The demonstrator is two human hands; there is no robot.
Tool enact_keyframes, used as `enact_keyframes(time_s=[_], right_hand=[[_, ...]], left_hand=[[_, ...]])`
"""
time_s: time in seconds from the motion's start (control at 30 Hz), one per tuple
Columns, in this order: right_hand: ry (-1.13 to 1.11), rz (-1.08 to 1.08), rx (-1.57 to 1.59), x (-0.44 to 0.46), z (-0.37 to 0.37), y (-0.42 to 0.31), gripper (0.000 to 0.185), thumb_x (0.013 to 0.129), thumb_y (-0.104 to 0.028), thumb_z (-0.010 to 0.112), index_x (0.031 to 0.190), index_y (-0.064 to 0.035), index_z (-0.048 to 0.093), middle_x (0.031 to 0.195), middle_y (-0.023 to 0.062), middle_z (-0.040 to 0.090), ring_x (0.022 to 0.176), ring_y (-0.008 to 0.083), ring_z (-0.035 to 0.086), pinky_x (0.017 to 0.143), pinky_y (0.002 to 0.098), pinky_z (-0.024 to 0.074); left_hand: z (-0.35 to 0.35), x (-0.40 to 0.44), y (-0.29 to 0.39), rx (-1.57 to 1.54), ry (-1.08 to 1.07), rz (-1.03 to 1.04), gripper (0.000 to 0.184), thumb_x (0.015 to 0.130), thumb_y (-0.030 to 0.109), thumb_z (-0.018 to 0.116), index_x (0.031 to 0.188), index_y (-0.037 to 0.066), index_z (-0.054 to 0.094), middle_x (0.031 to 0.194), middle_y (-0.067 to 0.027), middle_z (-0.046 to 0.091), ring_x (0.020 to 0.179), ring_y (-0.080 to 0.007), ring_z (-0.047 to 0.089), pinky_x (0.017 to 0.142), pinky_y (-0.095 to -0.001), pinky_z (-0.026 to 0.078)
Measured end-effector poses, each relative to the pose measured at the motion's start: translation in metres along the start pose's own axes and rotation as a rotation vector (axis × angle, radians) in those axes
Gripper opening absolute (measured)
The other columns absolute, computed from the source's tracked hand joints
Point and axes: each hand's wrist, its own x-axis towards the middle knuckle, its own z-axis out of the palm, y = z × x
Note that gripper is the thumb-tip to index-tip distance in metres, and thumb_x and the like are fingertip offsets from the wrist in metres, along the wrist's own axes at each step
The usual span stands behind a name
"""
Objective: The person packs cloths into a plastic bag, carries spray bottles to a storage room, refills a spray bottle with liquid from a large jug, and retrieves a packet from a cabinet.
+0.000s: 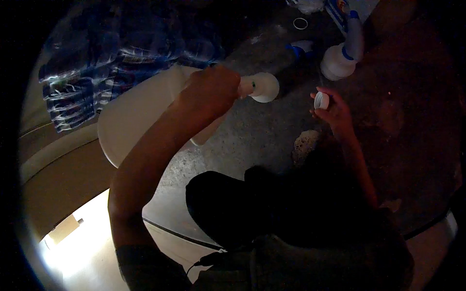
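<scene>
My left hand (213,89) is wrapped round a white item whose pale neck and rounded end (265,88) stick out to the right of my fingers; a small green mark shows on it. My fist hides the rest. Below and left of this hand lies a large pale, flat-sided container (141,111). A small white cap (321,100), its hollow side showing, is pinched between the fingers of my right hand (330,106). Just above it stands a white round-bodied bottle (337,63) with a blue and pale upper part.
Blue checked fringed cloth (111,63) covers the upper left. Near the top are a small blue-and-white object (302,47), a white ring (300,23) and a crumpled clear wrapper (308,5). A pale rough patch (305,144) marks the dark floor. Bright light enters at lower left.
</scene>
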Motion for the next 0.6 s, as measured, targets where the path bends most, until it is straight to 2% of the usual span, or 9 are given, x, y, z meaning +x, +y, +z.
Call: enact_keyframes(time_s=[0.23, 0.37, 0.6], right_hand=[[0.025, -0.001, 0.023, 0.002, 0.004, -0.004, 0.047, 0.071, 0.006, 0.058, 0.115, -0.0068, 0.044, 0.111, 0.0104, 0.046, 0.090, 0.0185, 0.051, 0.075, 0.0314, 0.0489], [-0.039, -0.013, -0.046, 0.009, 0.014, -0.016, 0.046, 0.072, 0.003, 0.059, 0.115, -0.0074, 0.045, 0.105, 0.0086, 0.049, 0.089, 0.0170, 0.051, 0.076, 0.0298, 0.0477], [-0.194, -0.211, -0.398, 0.040, 0.061, -0.039, 0.045, 0.070, -0.007, 0.065, 0.112, -0.0075, 0.048, 0.092, 0.0051, 0.054, 0.080, 0.0133, 0.053, 0.072, 0.0264, 0.0450]], left_hand=[[0.007, -0.002, -0.005, -0.055, 0.024, -0.002, 0.019, 0.076, 0.021, 0.055, 0.082, 0.003, 0.058, 0.078, -0.0183, 0.059, 0.074, -0.0332, 0.058, 0.064, -0.0429, 0.047], [0.023, -0.008, -0.014, -0.098, 0.116, -0.017, 0.022, 0.077, 0.024, 0.054, 0.085, 0.004, 0.057, 0.079, -0.0176, 0.059, 0.074, -0.0338, 0.058, 0.065, -0.0432, 0.046], [0.056, -0.018, -0.029, -0.299, 0.247, 0.018, 0.024, 0.079, 0.027, 0.053, 0.090, 0.005, 0.053, 0.078, -0.0191, 0.058, 0.073, -0.0362, 0.056, 0.064, -0.0451, 0.044]])
